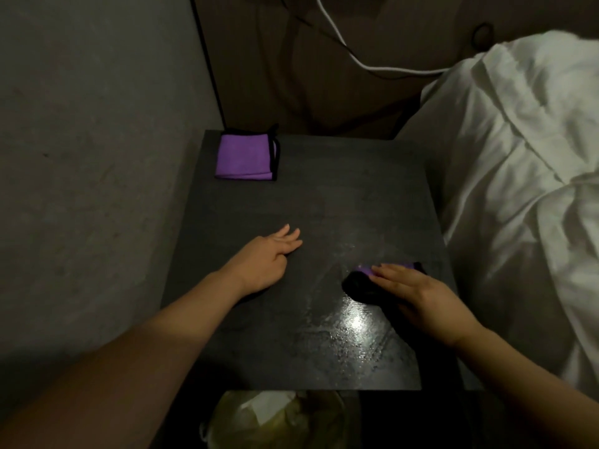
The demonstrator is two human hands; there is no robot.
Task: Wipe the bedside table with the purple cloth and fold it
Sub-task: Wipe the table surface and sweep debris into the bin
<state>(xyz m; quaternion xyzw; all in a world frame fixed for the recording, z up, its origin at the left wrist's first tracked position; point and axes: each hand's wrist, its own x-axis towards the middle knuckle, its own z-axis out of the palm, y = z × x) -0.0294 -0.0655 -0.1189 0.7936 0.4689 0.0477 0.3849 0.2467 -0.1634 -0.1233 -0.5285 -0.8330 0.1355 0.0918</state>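
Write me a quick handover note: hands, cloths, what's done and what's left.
Left hand: open, flat on the bedside table, holding nothing.
Right hand: straight fingers pressing a purple cloth on the table's near right part.
Second purple cloth: folded, far left corner.
Done: streaks show in the glare near the front, so some wiping looks done.
Left: finish wiping, fold the cloth under the right hand.

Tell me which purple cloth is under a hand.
The near-right cloth, pressed flat under the right hand. The folded cloth lies untouched at the far-left corner.
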